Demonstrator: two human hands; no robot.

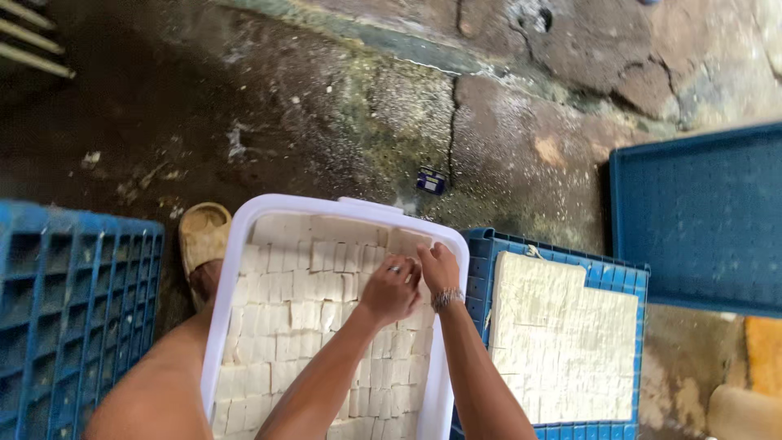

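both hands' (391, 289) (438, 267) fingers curl on white cubes (407, 244) in the white tub (236, 244); grip unclear.

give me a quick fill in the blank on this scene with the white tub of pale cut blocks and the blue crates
1. Both hands, left hand and right hand, rest on the pale cut blocks near the tub's far ____ corner.
2. The rounded white plastic tub holds blocks packed in ____.
3. The uncut pale slab lies on a ____ plastic crate.
4. The tan sandal sits to the ____ of the tub.

Missing words: right; rows; blue; left
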